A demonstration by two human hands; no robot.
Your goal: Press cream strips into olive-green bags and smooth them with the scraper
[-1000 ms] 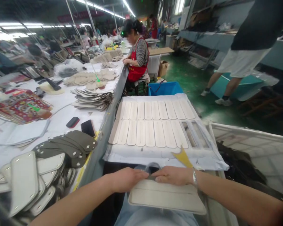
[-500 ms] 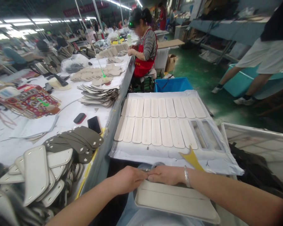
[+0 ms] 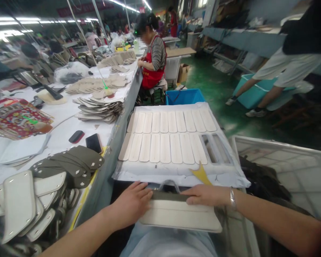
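Observation:
A cream panel (image 3: 176,216) with a line along its length lies tilted over my lap, and a dark olive strip (image 3: 169,196) runs along its far edge. My left hand (image 3: 135,201) is closed over the panel's left end, fingers on top and thumb hidden. At the right part of the far edge, my right hand (image 3: 207,195) grips it with the thumb on top; its other fingers are largely hidden. Just beyond my hands, similar cream pieces (image 3: 165,148) lie in two rows on a white-covered board (image 3: 139,167).
Frame-like pieces (image 3: 216,148) and a yellow piece (image 3: 202,174) lie on the board's right side. The left table holds stacked cream pieces (image 3: 18,205), dark pieces (image 3: 69,162) and a phone (image 3: 94,142). A white crate (image 3: 275,142) stands at right. A co-worker in a red apron (image 3: 152,71) sits ahead.
My hands have moved apart from the middle of the far edge, the left one leftward and the right one rightward. The olive strip now shows between them. The whole view has shifted right.

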